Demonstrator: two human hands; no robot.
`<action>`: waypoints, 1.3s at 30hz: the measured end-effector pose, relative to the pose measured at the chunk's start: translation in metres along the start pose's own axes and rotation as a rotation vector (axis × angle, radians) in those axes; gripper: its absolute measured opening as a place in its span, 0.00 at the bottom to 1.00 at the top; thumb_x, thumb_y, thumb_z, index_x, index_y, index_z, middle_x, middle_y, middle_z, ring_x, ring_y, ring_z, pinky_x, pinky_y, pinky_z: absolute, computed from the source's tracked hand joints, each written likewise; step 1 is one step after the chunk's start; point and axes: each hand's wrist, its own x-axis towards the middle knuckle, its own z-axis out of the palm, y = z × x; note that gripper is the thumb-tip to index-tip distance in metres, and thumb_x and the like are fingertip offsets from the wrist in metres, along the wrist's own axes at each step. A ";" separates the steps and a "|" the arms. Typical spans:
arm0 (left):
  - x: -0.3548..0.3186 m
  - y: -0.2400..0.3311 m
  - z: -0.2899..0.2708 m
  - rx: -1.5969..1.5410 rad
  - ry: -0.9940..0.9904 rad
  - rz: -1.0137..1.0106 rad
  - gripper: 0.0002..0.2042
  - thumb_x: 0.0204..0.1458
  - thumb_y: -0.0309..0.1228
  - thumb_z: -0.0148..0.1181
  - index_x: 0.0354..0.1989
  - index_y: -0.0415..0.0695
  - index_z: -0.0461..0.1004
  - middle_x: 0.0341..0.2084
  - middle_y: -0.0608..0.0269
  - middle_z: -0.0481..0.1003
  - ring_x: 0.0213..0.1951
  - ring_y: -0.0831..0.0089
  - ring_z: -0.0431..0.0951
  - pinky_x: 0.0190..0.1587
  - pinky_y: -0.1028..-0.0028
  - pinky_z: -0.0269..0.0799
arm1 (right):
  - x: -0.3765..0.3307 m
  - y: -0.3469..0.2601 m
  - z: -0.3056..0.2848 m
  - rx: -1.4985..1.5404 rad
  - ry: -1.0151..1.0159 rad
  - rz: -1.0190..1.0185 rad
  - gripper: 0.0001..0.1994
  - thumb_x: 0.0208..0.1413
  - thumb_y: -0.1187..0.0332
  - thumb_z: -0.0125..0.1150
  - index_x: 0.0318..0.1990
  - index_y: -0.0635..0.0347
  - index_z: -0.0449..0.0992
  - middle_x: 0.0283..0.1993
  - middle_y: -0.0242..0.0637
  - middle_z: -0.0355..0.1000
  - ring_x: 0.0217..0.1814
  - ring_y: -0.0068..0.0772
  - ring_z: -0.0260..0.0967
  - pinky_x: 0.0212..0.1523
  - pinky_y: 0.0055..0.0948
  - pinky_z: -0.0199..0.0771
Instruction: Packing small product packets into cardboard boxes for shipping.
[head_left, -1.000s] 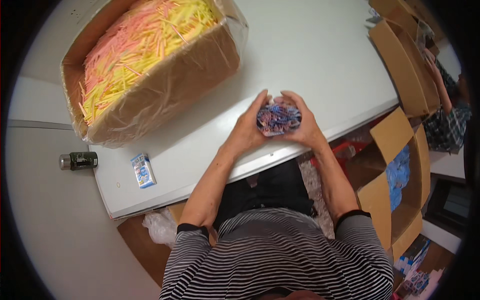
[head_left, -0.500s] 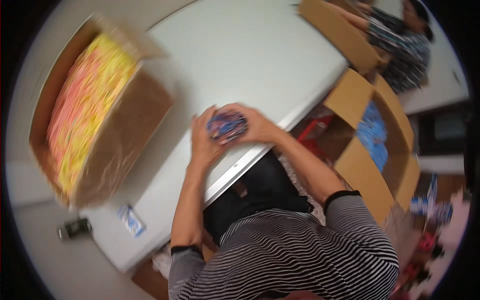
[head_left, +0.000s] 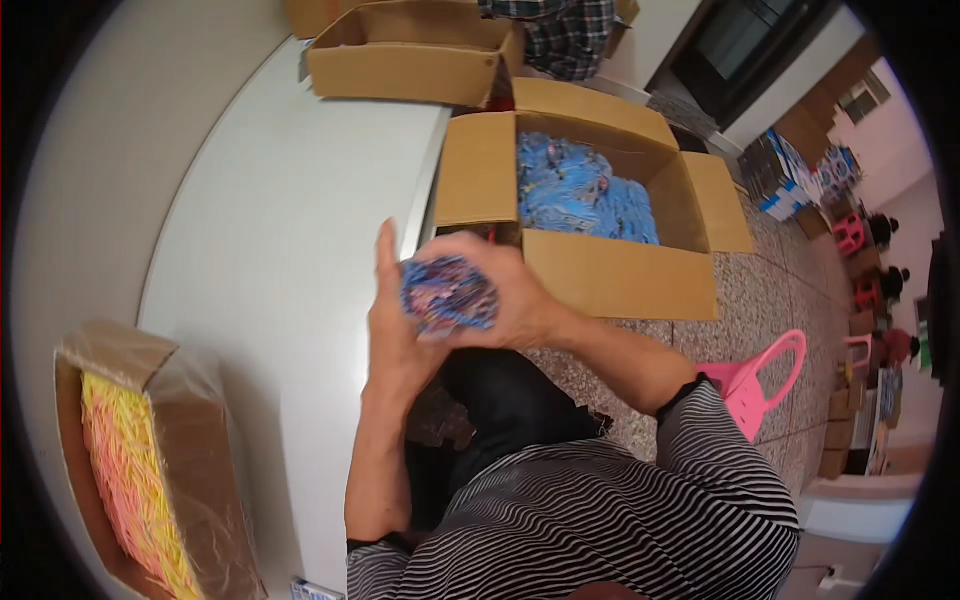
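Observation:
Between my two hands is a round bundle of thin blue, pink and dark pieces (head_left: 448, 297), blurred, so their kind is unclear. My left hand (head_left: 390, 325) presses its left side with the thumb or a finger pointing up. My right hand (head_left: 515, 295) wraps round the other side. Both hands are raised beside the table's right edge, near an open cardboard box (head_left: 620, 275) on the right. Inside that box lies a heap of blue, crinkled-looking pieces (head_left: 565, 190).
The white table (head_left: 270, 220) runs along my left. A cardboard box (head_left: 200, 470) of yellow and pink thin sticks (head_left: 130, 480) stands on it. Another carton (head_left: 405, 70) sits at the far end, next to a person in plaid (head_left: 565, 40). A pink chair (head_left: 745, 395) stands on the right.
My view has swung to the right, so the open box with blue pieces is now ahead of me. The bundle has moved off the table toward that box, still between both hands.

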 end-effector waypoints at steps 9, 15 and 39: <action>0.053 -0.012 0.124 -0.186 0.191 -0.131 0.20 0.50 0.31 0.75 0.47 0.34 0.75 0.32 0.64 0.76 0.34 0.80 0.74 0.37 0.77 0.73 | -0.066 0.089 -0.219 0.052 0.371 0.373 0.32 0.48 0.70 0.77 0.60 0.63 0.68 0.51 0.34 0.75 0.51 0.23 0.73 0.55 0.28 0.74; 0.045 -0.061 0.138 -0.330 0.207 -0.542 0.28 0.57 0.43 0.69 0.54 0.31 0.70 0.40 0.60 0.75 0.42 0.78 0.74 0.44 0.76 0.72 | -0.101 0.168 -0.283 -0.201 0.186 0.500 0.32 0.45 0.69 0.79 0.58 0.61 0.70 0.49 0.34 0.74 0.50 0.24 0.71 0.55 0.27 0.72; 0.086 -0.058 0.166 -0.522 0.020 -0.707 0.33 0.56 0.43 0.68 0.59 0.25 0.66 0.51 0.47 0.74 0.49 0.66 0.77 0.51 0.70 0.74 | -0.072 0.193 -0.246 -0.885 -0.331 0.721 0.42 0.42 0.54 0.79 0.62 0.63 0.63 0.60 0.57 0.66 0.64 0.61 0.64 0.61 0.47 0.68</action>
